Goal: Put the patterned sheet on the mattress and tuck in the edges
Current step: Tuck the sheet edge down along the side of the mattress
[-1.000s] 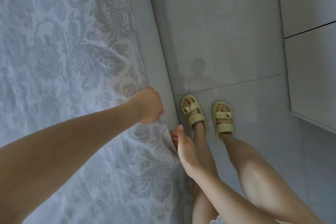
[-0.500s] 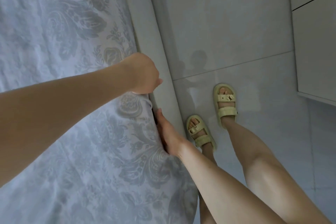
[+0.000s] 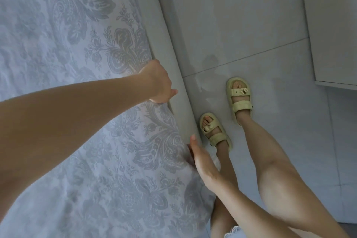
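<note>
Head view: the grey floral patterned cotton sheet [image 3: 81, 141] covers the mattress, filling nine o'clock. The left hand [image 3: 158, 83] pinches its edge beside the plain grey bed frame [image 3: 170, 60]. At five o'clock, the right hand [image 3: 202, 162], fingers together, presses the sheet's side down

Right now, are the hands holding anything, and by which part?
The left hand grips the patterned sheet at its side edge by the bed frame. The right hand presses flat against that edge lower down, fingers tucked in; it closes on nothing visible.
</note>
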The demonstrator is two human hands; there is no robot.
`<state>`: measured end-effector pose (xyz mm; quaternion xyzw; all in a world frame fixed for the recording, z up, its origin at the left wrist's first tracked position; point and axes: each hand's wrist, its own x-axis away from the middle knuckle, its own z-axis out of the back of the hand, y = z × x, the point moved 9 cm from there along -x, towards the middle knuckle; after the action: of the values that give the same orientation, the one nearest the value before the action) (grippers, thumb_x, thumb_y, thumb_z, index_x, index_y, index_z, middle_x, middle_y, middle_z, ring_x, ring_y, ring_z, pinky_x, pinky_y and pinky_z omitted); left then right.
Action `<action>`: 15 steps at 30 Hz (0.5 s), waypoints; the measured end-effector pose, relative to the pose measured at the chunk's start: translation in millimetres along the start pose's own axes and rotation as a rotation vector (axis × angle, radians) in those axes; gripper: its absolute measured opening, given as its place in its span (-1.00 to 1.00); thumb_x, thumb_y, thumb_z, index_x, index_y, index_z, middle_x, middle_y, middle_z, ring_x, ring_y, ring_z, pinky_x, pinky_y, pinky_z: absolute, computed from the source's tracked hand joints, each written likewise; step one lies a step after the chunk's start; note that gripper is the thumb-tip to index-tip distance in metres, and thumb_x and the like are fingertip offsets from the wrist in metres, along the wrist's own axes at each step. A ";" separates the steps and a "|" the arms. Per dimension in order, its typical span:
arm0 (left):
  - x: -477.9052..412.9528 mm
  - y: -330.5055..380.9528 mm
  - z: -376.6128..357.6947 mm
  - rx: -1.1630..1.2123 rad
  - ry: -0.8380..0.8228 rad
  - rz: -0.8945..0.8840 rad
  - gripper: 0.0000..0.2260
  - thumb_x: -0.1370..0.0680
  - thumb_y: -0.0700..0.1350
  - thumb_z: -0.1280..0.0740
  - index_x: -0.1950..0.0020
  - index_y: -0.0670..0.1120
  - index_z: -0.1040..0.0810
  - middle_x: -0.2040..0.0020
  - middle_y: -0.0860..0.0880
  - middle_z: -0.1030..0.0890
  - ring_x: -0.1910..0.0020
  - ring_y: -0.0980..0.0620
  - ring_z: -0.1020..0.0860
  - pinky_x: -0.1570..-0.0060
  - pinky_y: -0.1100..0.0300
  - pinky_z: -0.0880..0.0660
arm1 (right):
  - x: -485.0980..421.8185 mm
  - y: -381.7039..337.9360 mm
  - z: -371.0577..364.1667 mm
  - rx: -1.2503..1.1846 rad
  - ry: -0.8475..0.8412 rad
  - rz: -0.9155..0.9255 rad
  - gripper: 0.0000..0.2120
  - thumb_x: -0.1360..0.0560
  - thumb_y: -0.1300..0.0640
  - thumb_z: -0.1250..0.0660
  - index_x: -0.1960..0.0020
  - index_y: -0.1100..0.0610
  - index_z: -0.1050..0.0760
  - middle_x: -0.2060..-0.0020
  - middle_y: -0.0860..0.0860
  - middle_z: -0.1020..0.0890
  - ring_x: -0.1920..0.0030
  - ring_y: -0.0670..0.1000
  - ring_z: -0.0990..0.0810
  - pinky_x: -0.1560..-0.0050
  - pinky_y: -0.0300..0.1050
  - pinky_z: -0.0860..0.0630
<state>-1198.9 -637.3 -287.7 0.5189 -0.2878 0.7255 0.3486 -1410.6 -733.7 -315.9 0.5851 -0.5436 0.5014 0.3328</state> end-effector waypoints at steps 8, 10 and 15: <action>16.7 -6.8 13.1 0.196 0.414 0.031 -0.34 -0.57 0.19 0.22 0.10 -0.08 -0.62 0.21 -0.03 -0.61 0.11 -0.06 -0.53 -0.13 0.01 -0.40 | 8.9 4.1 17.9 0.142 0.113 0.135 -0.59 -0.61 0.01 -0.16 0.27 0.26 -0.51 0.36 0.15 -0.55 0.30 -0.04 -0.48 0.27 -0.23 -0.35; 35.4 12.2 17.7 0.239 0.621 -0.049 -0.34 -0.55 0.16 0.22 0.13 -0.09 -0.64 0.22 -0.02 -0.63 0.15 -0.06 -0.54 -0.09 -0.01 -0.43 | 10.4 10.6 26.1 0.116 0.111 0.118 -0.62 -0.62 -0.02 -0.13 0.26 0.11 -0.52 0.34 0.02 -0.57 0.27 -0.03 -0.54 0.19 -0.22 -0.42; 49.3 102.8 3.6 0.226 0.528 -0.230 -0.43 -0.62 0.07 0.14 0.14 -0.10 -0.63 0.17 -0.01 -0.63 0.10 -0.05 -0.52 -0.21 0.05 -0.36 | 24.1 24.5 36.0 -0.064 0.150 0.101 -0.65 -0.65 0.04 -0.08 -0.16 0.20 -0.56 -0.02 0.08 -0.66 -0.04 -0.02 -0.63 -0.08 -0.20 -0.52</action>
<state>-1290.4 -690.6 -245.4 0.3772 -0.0442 0.8183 0.4313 -1428.5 -779.2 -306.8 0.5068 -0.5618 0.5424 0.3652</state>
